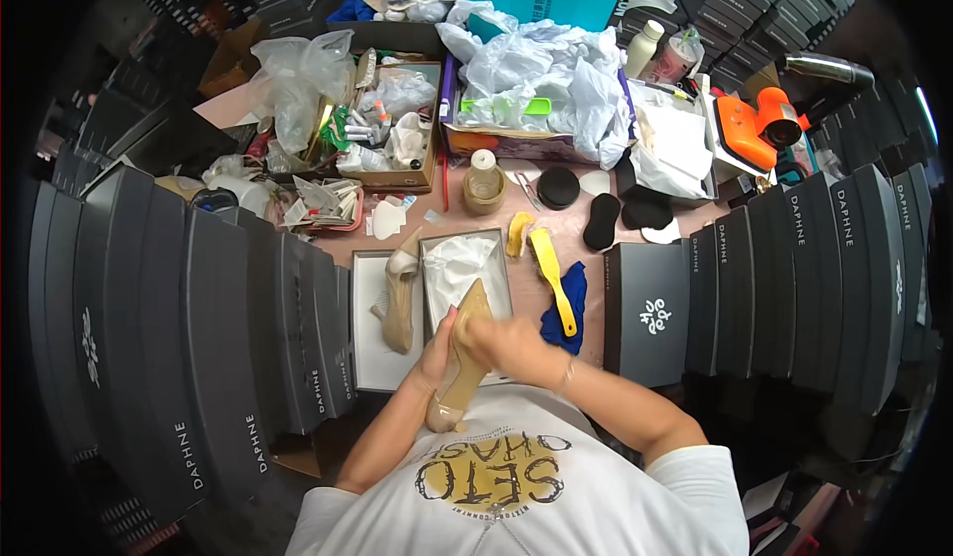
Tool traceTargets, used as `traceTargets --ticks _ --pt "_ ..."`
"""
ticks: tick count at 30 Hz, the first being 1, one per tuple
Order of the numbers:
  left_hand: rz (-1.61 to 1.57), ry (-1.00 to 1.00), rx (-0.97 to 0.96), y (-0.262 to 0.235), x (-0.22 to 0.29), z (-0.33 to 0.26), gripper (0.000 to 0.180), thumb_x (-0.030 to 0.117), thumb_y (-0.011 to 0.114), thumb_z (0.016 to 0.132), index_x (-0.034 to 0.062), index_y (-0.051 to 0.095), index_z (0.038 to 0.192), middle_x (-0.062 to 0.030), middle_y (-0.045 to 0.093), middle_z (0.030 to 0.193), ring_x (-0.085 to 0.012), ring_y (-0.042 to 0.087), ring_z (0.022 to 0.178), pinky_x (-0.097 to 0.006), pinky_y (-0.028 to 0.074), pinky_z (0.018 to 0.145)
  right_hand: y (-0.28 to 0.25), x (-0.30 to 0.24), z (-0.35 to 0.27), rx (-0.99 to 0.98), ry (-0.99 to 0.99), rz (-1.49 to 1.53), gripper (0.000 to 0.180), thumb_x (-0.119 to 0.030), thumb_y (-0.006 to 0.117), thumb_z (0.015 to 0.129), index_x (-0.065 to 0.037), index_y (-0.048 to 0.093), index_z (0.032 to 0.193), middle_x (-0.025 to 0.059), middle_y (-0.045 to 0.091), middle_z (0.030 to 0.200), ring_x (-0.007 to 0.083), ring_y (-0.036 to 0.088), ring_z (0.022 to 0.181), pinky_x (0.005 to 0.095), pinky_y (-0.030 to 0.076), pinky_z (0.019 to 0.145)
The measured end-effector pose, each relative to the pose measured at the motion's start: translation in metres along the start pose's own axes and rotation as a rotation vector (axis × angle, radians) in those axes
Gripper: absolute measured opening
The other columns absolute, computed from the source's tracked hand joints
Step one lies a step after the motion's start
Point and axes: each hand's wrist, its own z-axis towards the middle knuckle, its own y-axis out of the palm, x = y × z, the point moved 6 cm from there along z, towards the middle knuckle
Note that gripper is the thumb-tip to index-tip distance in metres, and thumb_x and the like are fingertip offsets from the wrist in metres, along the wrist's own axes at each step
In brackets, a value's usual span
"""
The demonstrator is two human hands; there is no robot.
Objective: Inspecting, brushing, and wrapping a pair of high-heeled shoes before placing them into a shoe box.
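A beige high-heeled shoe (pixel 460 387) is tilted close in front of my shirt, with one end pointing up and away. My left hand (pixel 435 353) is wrapped round its left side. My right hand (pixel 516 347), slightly blurred, is curled against the shoe's upper right part; whatever its fingers hold is hidden. The matching beige shoe (pixel 399 308) lies in a shallow white box lid (pixel 369 369). Beside it, behind the held shoe, an open grey box (pixel 504 263) contains white tissue paper (pixel 460 258).
Right of the box lie a yellow-handled brush (pixel 552 276), a yellow sponge (pixel 517 233) and a dark blue cloth (pixel 576 300). Stacked dark shoe boxes (pixel 223 338) wall both sides. Farther back stand a small jar (pixel 483 191), a bin of crumpled plastic (pixel 551 65) and an orange heat gun (pixel 759 124).
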Motion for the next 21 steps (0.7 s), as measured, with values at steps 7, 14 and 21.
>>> traceTargets --ticks 7,14,21 --pt "0.031 -0.087 -0.165 -0.02 -0.001 0.004 0.063 0.057 0.027 0.096 0.0054 0.05 0.125 -0.0105 0.062 0.109 -0.0207 0.063 0.096 -0.032 0.054 0.077 0.005 -0.017 0.011 -0.017 -0.101 -0.015 0.015 -0.02 0.06 0.081 -0.007 0.052 0.085 0.0127 0.059 0.069 0.0307 0.062 0.058 0.0421 0.048 0.048" --pt "0.132 0.124 -0.143 -0.015 0.011 0.004 0.072 0.063 0.026 0.094 0.0093 0.034 0.141 -0.0109 0.057 0.119 -0.02 0.058 0.109 -0.034 0.047 0.093 -0.002 -0.029 0.005 -0.013 -0.211 0.009 0.015 -0.018 0.061 0.08 -0.009 0.05 0.082 0.0106 0.059 0.066 0.0298 0.062 0.056 0.0411 0.048 0.048" --pt "0.211 0.106 -0.274 -0.011 0.01 0.003 0.077 0.063 0.035 0.091 0.0084 0.028 0.145 -0.0132 0.057 0.117 -0.0211 0.059 0.103 -0.035 0.05 0.088 0.004 -0.013 -0.013 0.028 -0.185 -0.151 0.012 -0.02 0.061 0.077 -0.014 0.052 0.081 0.0035 0.053 0.068 0.0199 0.058 0.052 0.0356 0.045 0.043"
